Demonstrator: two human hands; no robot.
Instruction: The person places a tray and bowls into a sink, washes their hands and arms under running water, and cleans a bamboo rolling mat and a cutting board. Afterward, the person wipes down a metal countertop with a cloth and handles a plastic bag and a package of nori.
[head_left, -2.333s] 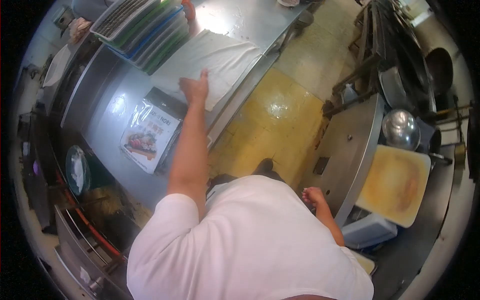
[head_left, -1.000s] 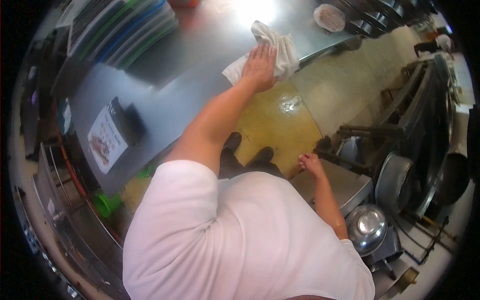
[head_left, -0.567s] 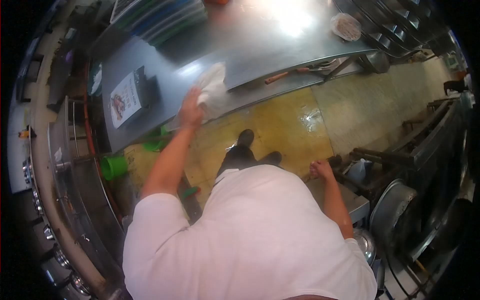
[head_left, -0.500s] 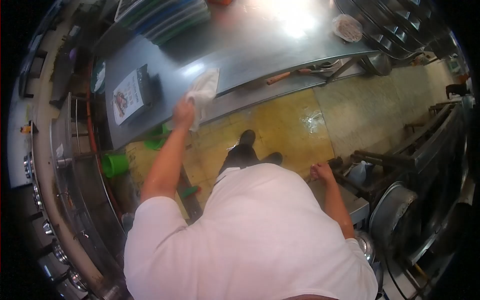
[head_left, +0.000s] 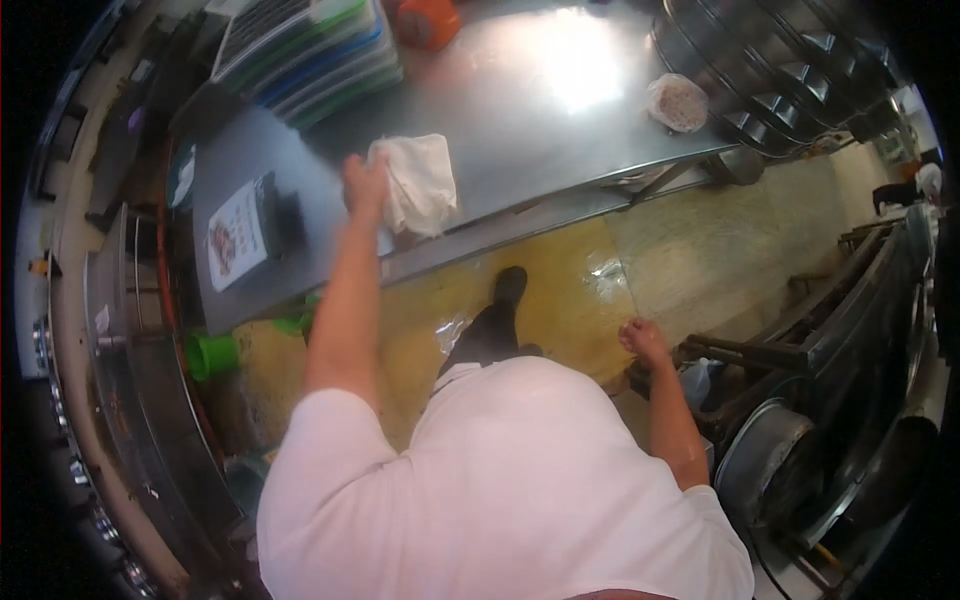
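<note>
My left hand (head_left: pixel 366 186) is closed on the left edge of a white cloth (head_left: pixel 421 180). The cloth lies spread out on the steel table (head_left: pixel 510 130), close to its near edge, and part of it hangs toward that edge. My right hand (head_left: pixel 645 340) hangs at my side above the floor with its fingers curled in, and nothing shows in it. Left of the cloth, a box with a printed white face (head_left: pixel 238 236) sits on the table corner.
A stack of coloured trays (head_left: pixel 320 55) and an orange container (head_left: pixel 428 22) stand at the table's back. Large steel pans (head_left: pixel 770 70) and a plastic-wrapped bundle (head_left: pixel 678 103) are at right. A green bucket (head_left: pixel 212 356) is below left. A large pot (head_left: pixel 765 455) stands by my right arm.
My left hand has moved up and slightly left over the table, and the cloth is more spread out. The right hand stays curled at my side. My feet have shifted.
</note>
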